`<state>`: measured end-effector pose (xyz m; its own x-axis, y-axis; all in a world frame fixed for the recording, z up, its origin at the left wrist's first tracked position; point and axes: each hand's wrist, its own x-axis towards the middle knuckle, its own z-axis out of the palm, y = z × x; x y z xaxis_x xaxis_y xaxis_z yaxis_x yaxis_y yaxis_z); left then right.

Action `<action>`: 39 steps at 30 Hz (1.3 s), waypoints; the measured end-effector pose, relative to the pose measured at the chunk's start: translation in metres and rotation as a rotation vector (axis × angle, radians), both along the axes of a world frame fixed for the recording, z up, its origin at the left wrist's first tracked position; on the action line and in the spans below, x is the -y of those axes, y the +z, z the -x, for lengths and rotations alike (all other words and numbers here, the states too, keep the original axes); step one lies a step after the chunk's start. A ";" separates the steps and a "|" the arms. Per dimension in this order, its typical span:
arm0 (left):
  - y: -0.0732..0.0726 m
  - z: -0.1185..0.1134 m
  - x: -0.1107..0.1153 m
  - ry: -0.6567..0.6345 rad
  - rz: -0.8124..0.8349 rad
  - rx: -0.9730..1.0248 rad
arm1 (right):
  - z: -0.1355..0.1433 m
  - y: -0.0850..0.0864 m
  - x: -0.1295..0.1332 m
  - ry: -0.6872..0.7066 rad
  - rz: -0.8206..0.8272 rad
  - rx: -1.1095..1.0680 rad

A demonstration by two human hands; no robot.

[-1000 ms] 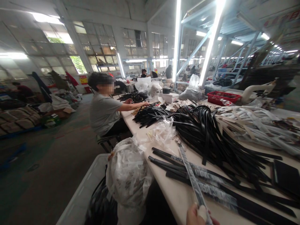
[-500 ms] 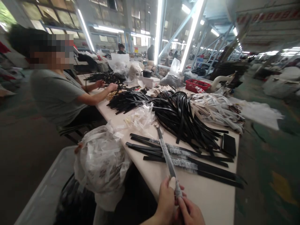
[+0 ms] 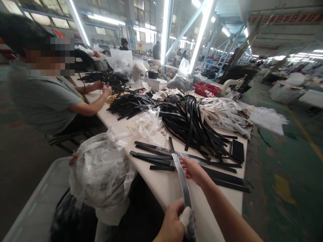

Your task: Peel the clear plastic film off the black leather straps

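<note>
A long black strap (image 3: 183, 185), partly covered by a pale, filmy wrap, runs from the table's middle down to the bottom of the view. Near its lower end my left hand (image 3: 175, 218) is closed round it, with a pale cover on the thumb. Farther up, my right hand (image 3: 190, 168) is beside the strap with fingers bent; whether it grips the strap is hard to make out. Under and behind it, several black straps (image 3: 224, 178) lie across the table, some with wrapped middles. A large heap of black straps (image 3: 186, 117) is beyond them.
White straps (image 3: 222, 112), a red basket (image 3: 205, 89) and a black box-like object (image 3: 237, 151) are on the table (image 3: 156, 181). Crumpled clear film (image 3: 146, 124) lies left of the heap. A stuffed plastic bag (image 3: 101, 171) stands at the left edge. A person (image 3: 47, 97) sits at the left, handling straps.
My right hand has moved from beside my left hand up along the strap. My left hand is slightly lower and still holds it. The view has shifted a little to the right.
</note>
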<state>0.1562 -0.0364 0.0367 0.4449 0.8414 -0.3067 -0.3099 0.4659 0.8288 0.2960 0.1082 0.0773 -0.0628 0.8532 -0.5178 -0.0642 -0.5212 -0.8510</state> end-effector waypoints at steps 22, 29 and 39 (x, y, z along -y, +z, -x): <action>0.083 0.007 -0.129 -0.518 -0.379 -0.170 | -0.127 0.116 0.028 -0.642 -0.642 -0.057; 0.124 0.019 -0.171 -0.697 -0.630 -0.560 | -0.180 0.079 0.060 -0.817 -0.595 -0.109; 0.002 -0.022 -0.168 -0.153 -1.334 -1.192 | -0.144 -0.007 0.019 -0.784 -0.644 0.802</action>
